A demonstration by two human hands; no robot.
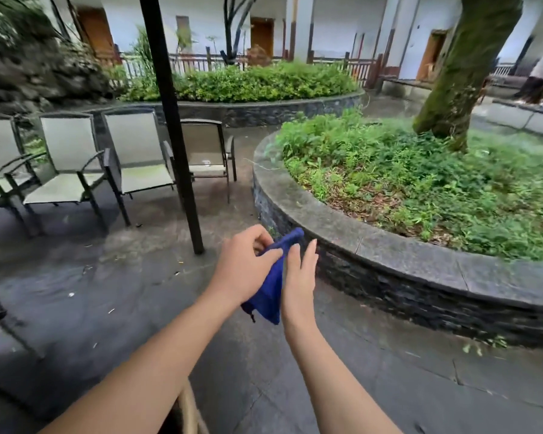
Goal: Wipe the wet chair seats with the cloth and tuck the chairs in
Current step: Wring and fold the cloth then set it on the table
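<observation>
Centre of frame, low: both hands work a blue cloth (271,286) at arm's length. Left hand (246,270) pinches its upper edge, fingers curled shut on the fabric. Right hand (300,277) lies flat and nearly open against the cloth's side, likely smoothing or folding it into a pad for wiping. Chairs (76,170) stand in a row at left of frame, behind a dark pole (173,126), well apart from the hands. Seats not yet reached; paving looks wet.
</observation>
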